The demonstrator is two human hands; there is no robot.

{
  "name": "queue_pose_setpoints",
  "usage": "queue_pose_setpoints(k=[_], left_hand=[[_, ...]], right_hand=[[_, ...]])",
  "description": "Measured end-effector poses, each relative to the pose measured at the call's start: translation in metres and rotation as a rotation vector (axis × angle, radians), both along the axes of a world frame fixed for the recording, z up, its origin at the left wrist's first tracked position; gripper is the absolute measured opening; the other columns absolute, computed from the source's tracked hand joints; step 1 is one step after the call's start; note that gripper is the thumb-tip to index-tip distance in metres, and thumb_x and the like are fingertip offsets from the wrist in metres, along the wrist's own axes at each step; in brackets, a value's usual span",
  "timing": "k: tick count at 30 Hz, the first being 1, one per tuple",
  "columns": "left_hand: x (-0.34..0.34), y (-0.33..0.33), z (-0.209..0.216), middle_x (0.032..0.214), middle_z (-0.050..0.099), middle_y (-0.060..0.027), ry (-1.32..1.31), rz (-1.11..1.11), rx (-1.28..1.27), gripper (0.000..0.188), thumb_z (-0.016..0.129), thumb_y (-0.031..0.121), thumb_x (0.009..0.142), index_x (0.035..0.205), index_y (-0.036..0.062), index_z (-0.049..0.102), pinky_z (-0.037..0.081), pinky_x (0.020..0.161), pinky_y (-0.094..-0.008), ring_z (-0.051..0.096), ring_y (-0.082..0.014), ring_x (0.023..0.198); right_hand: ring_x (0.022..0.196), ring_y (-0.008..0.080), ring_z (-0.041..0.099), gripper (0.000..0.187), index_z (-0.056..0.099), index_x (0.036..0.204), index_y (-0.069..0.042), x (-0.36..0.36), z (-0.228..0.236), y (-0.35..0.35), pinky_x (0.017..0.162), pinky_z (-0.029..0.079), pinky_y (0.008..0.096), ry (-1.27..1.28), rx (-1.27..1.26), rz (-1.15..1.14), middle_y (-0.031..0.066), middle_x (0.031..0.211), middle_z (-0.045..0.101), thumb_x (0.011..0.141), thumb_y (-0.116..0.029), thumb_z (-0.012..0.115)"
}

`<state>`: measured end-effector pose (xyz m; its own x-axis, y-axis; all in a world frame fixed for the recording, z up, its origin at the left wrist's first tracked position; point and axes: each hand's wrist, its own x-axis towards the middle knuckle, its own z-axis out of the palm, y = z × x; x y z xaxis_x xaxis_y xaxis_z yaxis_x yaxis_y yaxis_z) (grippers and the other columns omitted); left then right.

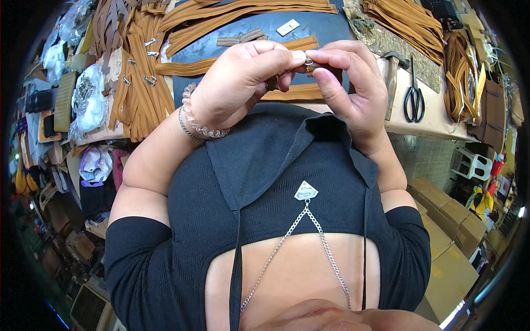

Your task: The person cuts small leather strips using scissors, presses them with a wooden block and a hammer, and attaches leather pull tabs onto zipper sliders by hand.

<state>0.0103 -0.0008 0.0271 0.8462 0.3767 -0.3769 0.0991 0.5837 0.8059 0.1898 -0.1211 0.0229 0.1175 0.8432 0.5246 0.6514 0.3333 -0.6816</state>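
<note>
Over the table's near edge, my two hands meet fingertip to fingertip. My left hand (251, 74) pinches thumb against forefinger at a small silvery metal piece (308, 61), which looks like a zipper slider. Brown zipper tape (312, 70) ends just beside that piece, and my right hand (359, 77) grips it between thumb and fingers. The rest of this tape is mostly hidden by my fingers. Beneath and beyond my hands, tan-brown zipper tapes (190, 67) lie on a dark work mat (212, 27).
Left of the mat, a pile of zipper tapes (141, 94) carries several metal sliders (150, 42). A hammer (393, 83) and black scissors (414, 99) lie at the right. Bundled tapes (459, 77) hang over the right table edge. A pale rectangular piece (287, 27) sits on the mat.
</note>
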Motion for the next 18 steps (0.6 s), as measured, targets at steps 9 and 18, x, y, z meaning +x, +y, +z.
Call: queue_pose_setpoints(k=[9, 18], left_hand=[[0.0057, -0.0047, -0.0029, 0.078, 0.062, 0.001, -0.073, 0.055, 0.075, 0.019, 0.065, 0.023, 0.099, 0.093, 0.0056, 0.067, 0.042, 0.062, -0.0168, 0.055, -0.0046, 0.072], [0.0063, -0.0067, -0.0091, 0.08, 0.063, 0.0013, -0.114, 0.05, 0.096, 0.018, 0.066, 0.022, 0.1, 0.094, 0.005, 0.068, 0.046, 0.071, -0.0182, 0.056, -0.0049, 0.076]], right_hand=[[0.085, 0.0178, 0.064, 0.02, 0.072, 0.105, 0.0, -0.0008, -0.0022, -0.0016, 0.072, 0.054, 0.0274, 0.091, -0.009, 0.001, 0.0103, 0.101, 0.065, 0.085, 0.0, 0.072], [0.085, 0.0239, 0.064, 0.019, 0.071, 0.096, -0.001, -0.0036, -0.0009, 0.0004, 0.075, 0.052, 0.0318, -0.041, 0.059, -0.077, 0.0106, 0.092, 0.066, 0.077, 0.001, 0.074]])
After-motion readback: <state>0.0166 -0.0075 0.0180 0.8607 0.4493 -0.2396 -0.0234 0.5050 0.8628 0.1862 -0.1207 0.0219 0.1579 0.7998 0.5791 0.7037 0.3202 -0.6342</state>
